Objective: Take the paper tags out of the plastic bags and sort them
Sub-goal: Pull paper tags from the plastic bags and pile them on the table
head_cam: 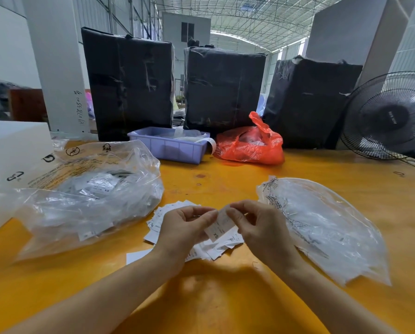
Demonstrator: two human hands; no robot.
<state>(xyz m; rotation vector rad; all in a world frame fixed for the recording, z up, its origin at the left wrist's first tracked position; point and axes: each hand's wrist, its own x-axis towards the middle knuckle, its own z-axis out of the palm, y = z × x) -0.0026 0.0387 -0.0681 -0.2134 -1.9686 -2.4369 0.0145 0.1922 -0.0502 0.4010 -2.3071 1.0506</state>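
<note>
Both forearms come in from the bottom edge, hands meeting mid-table over the orange table (225, 297). Left hand (184, 227) and right hand (262, 227) both pinch one small bagged tag (219, 225) between them — left thumb and fingers on its left edge, right fingertips (233, 213) curled onto its top right corner. Tag reads "XS", tilted, held just above the table. Whether its thin sleeve is already open, cannot tell.

Directly under the hands: a loose pile of paper tags (168, 220), white, overlapping, spread flat on the table. One more white slip (136, 256) lies apart at the pile's lower left.

Left of the hands — a large clear plastic bag (88, 201), crumpled, with more tags visible inside, one also marked "XS". Right of the hands, a heap of flat clear plastic bags (327, 227) with printed text along the edge.

Far side of the table: a lilac plastic bin (168, 148) with white strips in it, a red plastic bag (250, 145) touching its right side, three black-wrapped bales (129, 85) standing behind. Black fan (389, 116) at far right, white foam box (11, 153) at far left.
</note>
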